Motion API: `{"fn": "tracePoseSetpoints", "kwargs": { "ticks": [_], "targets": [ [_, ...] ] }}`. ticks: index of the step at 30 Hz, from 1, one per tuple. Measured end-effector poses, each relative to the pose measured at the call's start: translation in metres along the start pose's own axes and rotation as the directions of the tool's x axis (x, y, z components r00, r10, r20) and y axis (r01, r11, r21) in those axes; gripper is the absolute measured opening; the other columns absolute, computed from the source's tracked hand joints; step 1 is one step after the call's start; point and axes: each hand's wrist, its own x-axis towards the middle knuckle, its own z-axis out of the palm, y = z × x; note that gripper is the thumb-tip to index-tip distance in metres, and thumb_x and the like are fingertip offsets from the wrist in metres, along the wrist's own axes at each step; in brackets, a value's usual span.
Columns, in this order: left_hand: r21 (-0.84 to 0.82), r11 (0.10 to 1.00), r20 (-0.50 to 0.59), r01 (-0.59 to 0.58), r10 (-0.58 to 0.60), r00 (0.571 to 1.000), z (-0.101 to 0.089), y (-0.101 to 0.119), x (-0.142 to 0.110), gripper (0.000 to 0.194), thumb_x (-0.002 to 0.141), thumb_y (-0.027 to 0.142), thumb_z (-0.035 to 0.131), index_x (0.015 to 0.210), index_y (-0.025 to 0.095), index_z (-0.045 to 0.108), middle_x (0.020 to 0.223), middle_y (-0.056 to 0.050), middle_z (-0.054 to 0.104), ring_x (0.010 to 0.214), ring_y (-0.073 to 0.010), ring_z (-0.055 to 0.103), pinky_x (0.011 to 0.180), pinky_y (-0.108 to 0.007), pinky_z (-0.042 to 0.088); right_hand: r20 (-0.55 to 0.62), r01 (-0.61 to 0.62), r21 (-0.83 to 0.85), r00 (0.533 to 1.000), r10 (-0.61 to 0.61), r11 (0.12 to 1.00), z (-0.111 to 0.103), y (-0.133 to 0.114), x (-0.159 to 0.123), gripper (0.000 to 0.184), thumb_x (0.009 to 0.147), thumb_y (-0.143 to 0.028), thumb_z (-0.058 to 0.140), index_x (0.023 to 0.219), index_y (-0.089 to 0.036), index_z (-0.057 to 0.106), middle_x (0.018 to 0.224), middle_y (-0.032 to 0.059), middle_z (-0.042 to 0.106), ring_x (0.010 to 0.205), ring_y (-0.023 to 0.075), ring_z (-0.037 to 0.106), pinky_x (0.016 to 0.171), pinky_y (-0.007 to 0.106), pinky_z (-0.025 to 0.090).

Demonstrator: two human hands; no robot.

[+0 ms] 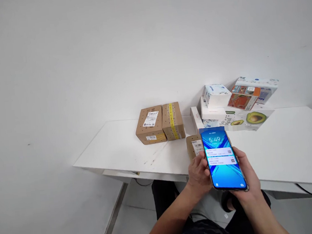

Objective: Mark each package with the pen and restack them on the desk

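Observation:
A smartphone [224, 162] with a lit blue lock screen reading 5:49 is held upright-tilted in front of me, above the table's front edge. My right hand [246, 172] wraps round its lower right side. Against the phone's left edge, my left hand [200, 171] has its fingers curled in and closed on it. Partly hidden behind the phone and my left hand is a small cardboard box [194, 146] with a white barcode label.
Two taped cardboard boxes, one with a label [142, 123] and one with yellow tape [178, 120], stand on the white table [111, 143]. Right of them are a narrow white box [196, 117], a stacked white carton [218, 95], an orange box [241, 101] and an avocado-print box [267, 115] by the wall.

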Motion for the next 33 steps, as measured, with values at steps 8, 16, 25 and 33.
{"fn": "tracePoseSetpoints", "kwargs": {
  "ticks": [8, 16, 25, 33],
  "targets": [
    [0.119, 0.951, -0.14, -0.285, 0.3, 0.944, -0.025, 0.014, 0.016, 0.014, 0.083, 0.013, 0.059, 0.095, 0.015, 0.064, 0.09, -0.007, 0.07, 0.093, -0.0222, 0.063, 0.084, -0.034, 0.052, -0.127, 0.33, -0.051, 0.934, -0.334, 0.943, -0.037, -0.06, -0.002, 0.051, 0.084, -0.047, 0.044, 0.125, -0.02, 0.058, 0.114, 0.0137, 0.069, 0.098, 0.0313, 0.068, 0.081, 0.052, 0.055],
    [0.108, 0.946, -0.131, -0.306, 0.319, 0.939, -0.023, 0.012, 0.019, 0.015, 0.081, 0.01, 0.061, 0.095, 0.013, 0.064, 0.09, -0.007, 0.07, 0.093, -0.0232, 0.064, 0.085, -0.036, 0.052, -0.239, 0.424, -0.127, 0.864, -0.443, 0.897, -0.085, -0.088, -0.004, 0.053, 0.083, -0.046, 0.044, 0.126, -0.018, 0.055, 0.118, 0.0178, 0.067, 0.102, 0.0314, 0.067, 0.077, 0.048, 0.056],
    [0.115, 0.95, -0.137, -0.291, 0.305, 0.942, -0.023, 0.014, 0.018, 0.015, 0.081, 0.012, 0.061, 0.096, 0.014, 0.064, 0.091, -0.007, 0.071, 0.093, -0.0234, 0.064, 0.082, -0.035, 0.053, -0.418, 0.173, -0.762, 0.604, -0.679, 0.624, -0.138, -0.1, 0.016, 0.056, 0.076, -0.05, 0.049, 0.122, -0.018, 0.055, 0.108, 0.0131, 0.066, 0.092, 0.0288, 0.067, 0.075, 0.044, 0.055],
    [0.107, 0.954, -0.133, -0.279, 0.291, 0.947, -0.025, 0.015, 0.018, 0.014, 0.082, 0.015, 0.059, 0.095, 0.016, 0.064, 0.089, -0.007, 0.07, 0.092, -0.022, 0.064, 0.083, -0.034, 0.054, -0.13, -0.56, -0.792, 0.544, -0.829, -0.244, -0.184, -0.091, 0.043, 0.061, 0.081, -0.053, 0.044, 0.129, -0.017, 0.055, 0.118, 0.0215, 0.058, 0.11, 0.0392, 0.053, 0.088, 0.054, 0.042]
  ]
}}
